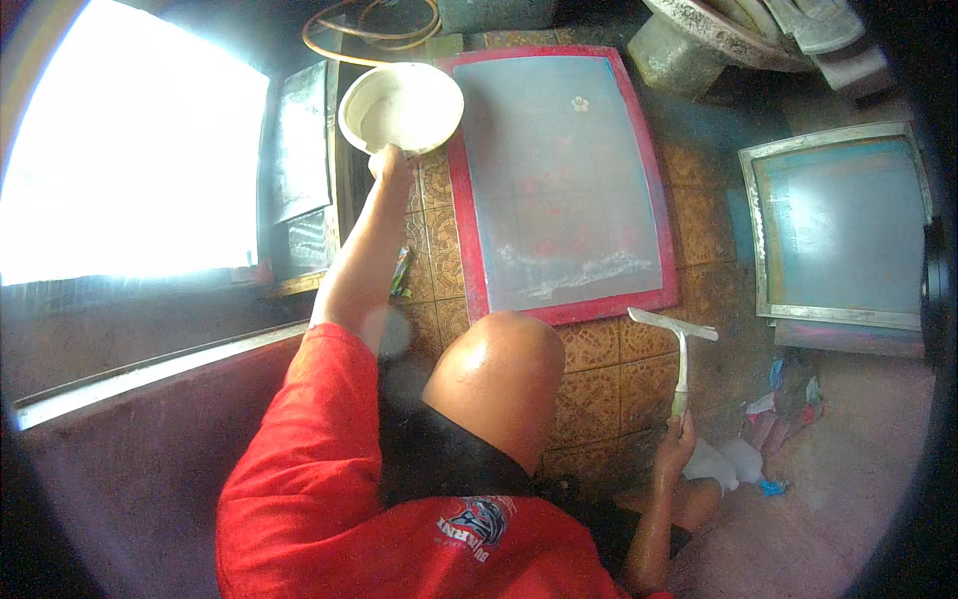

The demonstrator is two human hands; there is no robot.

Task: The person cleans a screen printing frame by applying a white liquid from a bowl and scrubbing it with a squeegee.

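Observation:
My left hand (391,165), at the end of an outstretched arm, is closed on the near rim of a round whitish basin (404,105). The basin is at the upper left, beside a large mesh screen in a pink-red frame (654,200) that lies on the tiled floor. White streaks of foam or water show near the screen's near end, with reddish stains further up. Lower right, my right hand (675,449) grips the green handle of a white T-shaped squeegee (683,364), its head raised near the screen's near right corner.
A second screen in a metal frame (763,225) leans at the right. A stained tub (679,55) stands at the upper right, and an orange hose (374,45) coils at the top. White plastic bags (723,462) lie near my right hand. A bright window (130,150) is at the left.

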